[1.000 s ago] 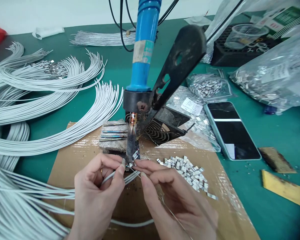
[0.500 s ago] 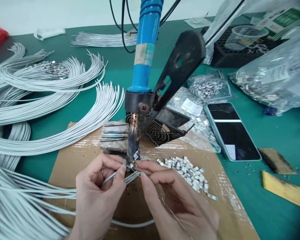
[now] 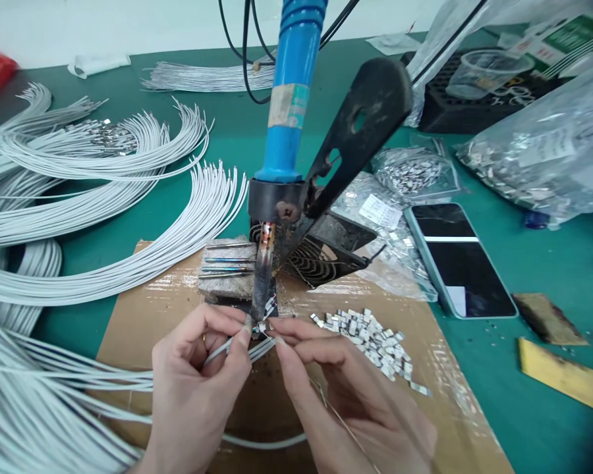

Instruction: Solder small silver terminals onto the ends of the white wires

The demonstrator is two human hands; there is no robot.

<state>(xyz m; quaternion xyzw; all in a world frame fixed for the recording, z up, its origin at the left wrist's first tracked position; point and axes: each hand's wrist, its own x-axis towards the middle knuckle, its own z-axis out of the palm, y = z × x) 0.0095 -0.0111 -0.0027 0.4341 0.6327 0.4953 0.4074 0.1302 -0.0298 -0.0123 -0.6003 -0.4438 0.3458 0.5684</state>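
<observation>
My left hand (image 3: pixel 197 375) is closed, with thumb and forefinger pinching a white cable (image 3: pixel 217 351) near its end. Opposite it, my right hand (image 3: pixel 340 388) is closed on a thin solder wire (image 3: pixel 348 431), which trails down below the palm. The fingertips of both hands nearly meet under the tip of a blue-handled soldering iron (image 3: pixel 289 125). A black clamp arm (image 3: pixel 360 131) holds the iron upright, tip downward. Right at the tip sits a tiny white and metal part (image 3: pixel 261 326), partly covered by fingers. Several more white cables (image 3: pixel 261 350) pass between the hands.
Bundles of white cables (image 3: pixel 79 283) fill the left side. Small white connectors (image 3: pixel 375 339) are heaped on the cardboard (image 3: pixel 454 415). A phone (image 3: pixel 462 260), bagged parts (image 3: pixel 543 158) and a yellow sponge (image 3: pixel 563 375) lie at the right. A grey block (image 3: pixel 225 280) stands beside the iron.
Both hands stay at the iron's tip in nearly the same pinch. The right fingertips have shifted very slightly toward the left hand. The whole view has moved a little.
</observation>
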